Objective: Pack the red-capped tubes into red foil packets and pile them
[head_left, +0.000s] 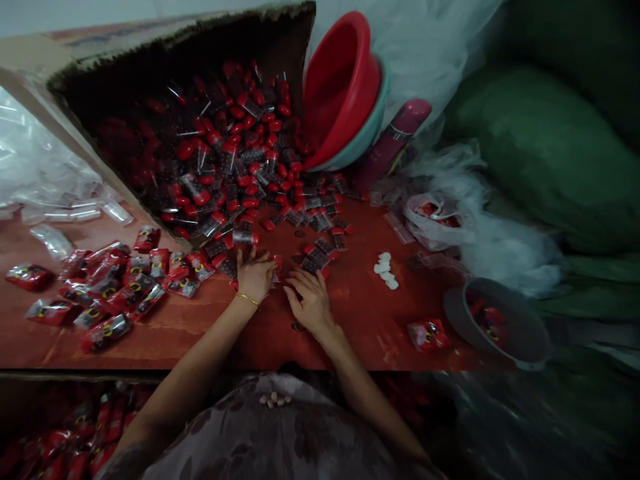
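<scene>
1. Left: wrapped red packets lie in a loose pile on the red tabletop. A bare strip separates the pile from the table's near edge.
2. Left of centre, far: a cardboard box lies on its side, open mouth facing the near side. Red-capped clear containers spill from it across the tabletop as far as the hands.
3. Centre: the left hand curves down over the nearest containers; whether it grasps one cannot be determined. The right hand, just beside it, is released, fingers extended by the containers.
4. Right of the hands: open tabletop extends to a cluster of white discs and, nearer, a single wrapped packet.
5. Right: a grey bowl of red packets stands near the table edge, limiting movement there.
6. Obscured, left to right: the box interior is dark; a red basin largely covers a teal basin; green sacks are blurred and cut off.
</scene>
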### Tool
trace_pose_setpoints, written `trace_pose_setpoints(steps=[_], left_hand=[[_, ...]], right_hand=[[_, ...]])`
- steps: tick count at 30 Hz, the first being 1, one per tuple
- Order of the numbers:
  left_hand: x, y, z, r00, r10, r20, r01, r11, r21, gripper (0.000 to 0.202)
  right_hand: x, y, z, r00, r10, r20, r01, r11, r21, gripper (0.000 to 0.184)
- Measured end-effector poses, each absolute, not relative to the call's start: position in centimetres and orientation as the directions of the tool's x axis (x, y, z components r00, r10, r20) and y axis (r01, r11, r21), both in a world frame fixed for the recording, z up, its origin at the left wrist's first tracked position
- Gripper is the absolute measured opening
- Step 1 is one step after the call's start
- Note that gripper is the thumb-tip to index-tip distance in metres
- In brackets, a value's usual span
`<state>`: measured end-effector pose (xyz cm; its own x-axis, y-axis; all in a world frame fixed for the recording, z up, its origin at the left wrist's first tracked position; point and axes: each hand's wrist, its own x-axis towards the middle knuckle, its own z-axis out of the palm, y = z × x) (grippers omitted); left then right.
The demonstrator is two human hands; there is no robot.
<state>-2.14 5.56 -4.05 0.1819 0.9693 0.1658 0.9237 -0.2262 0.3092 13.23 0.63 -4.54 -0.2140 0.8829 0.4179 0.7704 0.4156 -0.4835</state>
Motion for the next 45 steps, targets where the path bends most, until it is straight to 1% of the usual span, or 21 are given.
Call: trace_pose_setpoints(steps=[4, 8, 10, 12, 15, 19, 23, 27, 28, 30, 35, 37, 39, 41, 42, 43, 45], left_hand=[[-2.3, 5.4, -4.2, 0.201, 0.969, 0.14, 0.909, -0.238, 0.342, 0.032], [-2.9, 5.5, -3.9, 0.233, 0.963, 0.137, 0.856, -0.27, 0.44, 0.043], [-3.3, 5.5, -3.7, 0.224, 0.962, 0.154, 0.845, -0.271, 0.462, 0.048], [-3.7, 5.3, -3.4, 0.23, 0.963, 0.14, 0.856, -0.268, 0.441, 0.045], [-4.3, 4.9, -3.3, 0.243, 0.965, 0.097, 0.893, -0.261, 0.367, 0.038], [-4.7, 4.4, -3.4, 0.264, 0.958, 0.111, 0.909, -0.285, 0.304, 0.037], [-4.8, 4.2, -3.5, 0.258, 0.955, 0.144, 0.907, -0.291, 0.306, 0.038], [-4.8, 4.1, -3.5, 0.251, 0.956, 0.153, 0.901, -0.288, 0.323, 0.036], [-4.8, 4.1, -3.5, 0.248, 0.957, 0.151, 0.903, -0.285, 0.32, 0.036], [-4.8, 4.2, -3.6, 0.244, 0.959, 0.143, 0.909, -0.277, 0.312, 0.036], [-4.8, 4.2, -4.0, 0.235, 0.96, 0.155, 0.903, -0.275, 0.33, 0.036], [-4.8, 4.1, -3.7, 0.217, 0.96, 0.177, 0.891, -0.269, 0.366, 0.034], [-4.9, 3.9, -2.9, 0.174, 0.959, 0.224, 0.867, -0.257, 0.427, 0.033], [-4.9, 3.6, -1.7, 0.134, 0.952, 0.275, 0.809, -0.265, 0.524, 0.032], [-4.9, 3.5, -1.1, 0.123, 0.954, 0.274, 0.763, -0.268, 0.589, 0.032], [-4.8, 3.4, -0.6, 0.115, 0.962, 0.249, 0.705, -0.255, 0.662, 0.031], [-4.4, 3.3, 0.2, 0.101, 0.986, 0.13, 0.54, -0.164, 0.826, 0.031]], right_hand=[[12.8, 1.0, -4.4, -0.226, 0.896, 0.381, 0.795, 0.396, -0.459, 0.023], [11.1, 2.2, -4.1, -0.223, 0.934, 0.279, 0.872, 0.319, -0.371, 0.031], [10.4, 3.0, -4.2, -0.21, 0.947, 0.244, 0.902, 0.284, -0.325, 0.036], [10.0, 3.8, -4.4, -0.215, 0.948, 0.235, 0.908, 0.283, -0.309, 0.036], [10.2, 4.7, -4.9, -0.229, 0.944, 0.239, 0.893, 0.302, -0.335, 0.027], [10.7, 5.2, -5.4, -0.23, 0.943, 0.24, 0.878, 0.308, -0.366, 0.022], [11.1, 4.9, -5.3, -0.266, 0.924, 0.273, 0.86, 0.356, -0.366, 0.025], [11.9, 4.0, -5.1, -0.302, 0.918, 0.256, 0.878, 0.373, -0.302, 0.043], [12.1, 3.8, -5.2, -0.306, 0.92, 0.243, 0.88, 0.371, -0.296, 0.042], [12.4, 3.6, -5.5, -0.31, 0.922, 0.232, 0.876, 0.372, -0.309, 0.035], [12.5, 3.8, -6.1, -0.326, 0.904, 0.277, 0.828, 0.414, -0.377, 0.023], [12.5, 3.9, -6.0, -0.32, 0.891, 0.321, 0.81, 0.434, -0.394, 0.022], [12.5, 3.9, -5.4, -0.3, 0.867, 0.397, 0.793, 0.458, -0.401, 0.02], [12.4, 3.8, -4.4, -0.275, 0.834, 0.478, 0.779, 0.485, -0.397, 0.02], [12.3, 3.7, -3.8, -0.266, 0.821, 0.506, 0.777, 0.493, -0.392, 0.019], [12.2, 3.5, -3.3, -0.263, 0.813, 0.52, 0.778, 0.497, -0.384, 0.02], [12.0, 3.2, -2.4, -0.282, 0.812, 0.511, 0.787, 0.5, -0.36, 0.021]])
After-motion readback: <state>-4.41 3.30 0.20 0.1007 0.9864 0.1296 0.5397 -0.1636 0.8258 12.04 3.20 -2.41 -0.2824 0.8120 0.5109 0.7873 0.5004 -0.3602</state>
